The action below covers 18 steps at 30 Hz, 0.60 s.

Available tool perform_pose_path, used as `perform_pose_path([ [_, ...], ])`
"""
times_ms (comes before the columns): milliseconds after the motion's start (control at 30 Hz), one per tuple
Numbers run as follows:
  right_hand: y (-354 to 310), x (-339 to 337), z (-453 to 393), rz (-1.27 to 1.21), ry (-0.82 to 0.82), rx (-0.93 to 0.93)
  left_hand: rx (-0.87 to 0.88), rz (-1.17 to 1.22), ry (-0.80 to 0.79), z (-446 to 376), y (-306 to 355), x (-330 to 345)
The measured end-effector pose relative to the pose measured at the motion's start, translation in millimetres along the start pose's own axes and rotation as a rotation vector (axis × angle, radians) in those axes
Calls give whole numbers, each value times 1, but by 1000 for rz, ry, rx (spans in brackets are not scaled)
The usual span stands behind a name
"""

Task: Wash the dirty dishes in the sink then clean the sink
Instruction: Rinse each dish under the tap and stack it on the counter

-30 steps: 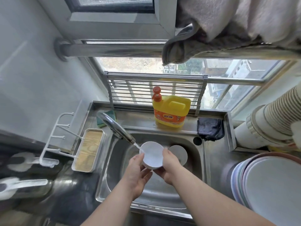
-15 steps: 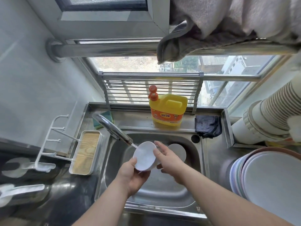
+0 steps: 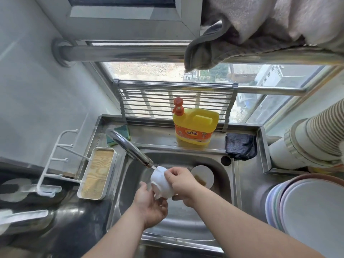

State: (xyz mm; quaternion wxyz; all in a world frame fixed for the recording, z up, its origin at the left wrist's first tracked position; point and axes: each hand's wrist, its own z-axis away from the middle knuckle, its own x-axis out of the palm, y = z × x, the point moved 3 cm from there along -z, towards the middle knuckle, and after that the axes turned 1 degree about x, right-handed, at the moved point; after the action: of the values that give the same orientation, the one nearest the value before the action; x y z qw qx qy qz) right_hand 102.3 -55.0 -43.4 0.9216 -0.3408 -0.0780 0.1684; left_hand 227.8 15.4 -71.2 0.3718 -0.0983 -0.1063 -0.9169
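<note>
A small white bowl (image 3: 161, 182) is held over the steel sink (image 3: 186, 216), turned with its outside towards me, right under the running faucet (image 3: 130, 148). My right hand (image 3: 181, 182) grips its rim from the right, thumb and fingers curled round it. My left hand (image 3: 151, 205) cups it from below, palm up. A second white dish (image 3: 202, 176) with brown residue lies in the sink at the back right.
A yellow detergent jug (image 3: 195, 127) stands on the ledge behind the sink, a green sponge (image 3: 119, 135) to its left and a dark cloth (image 3: 241, 146) to its right. A wood-lined tray (image 3: 97, 174) sits left of the sink. Stacked plates (image 3: 307, 211) stand at the right.
The bowl has been rotated from facing me to its outside up under the water stream. My right hand moved on top of the rim; my left hand dropped beneath it.
</note>
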Motion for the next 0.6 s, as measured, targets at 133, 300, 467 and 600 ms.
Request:
perform_pose_path([
  [133,0,9,-4,-429,-54,208,26,152,-33,1,4,-4],
  [300,10,0,-6,-766,17,301,96,344,-65,0,13,6],
  [467,28,-18,-3,-981,105,349,154,310,-95,1,15,18],
  [600,43,-26,5,-1011,135,379,154,235,-110,0,10,30],
])
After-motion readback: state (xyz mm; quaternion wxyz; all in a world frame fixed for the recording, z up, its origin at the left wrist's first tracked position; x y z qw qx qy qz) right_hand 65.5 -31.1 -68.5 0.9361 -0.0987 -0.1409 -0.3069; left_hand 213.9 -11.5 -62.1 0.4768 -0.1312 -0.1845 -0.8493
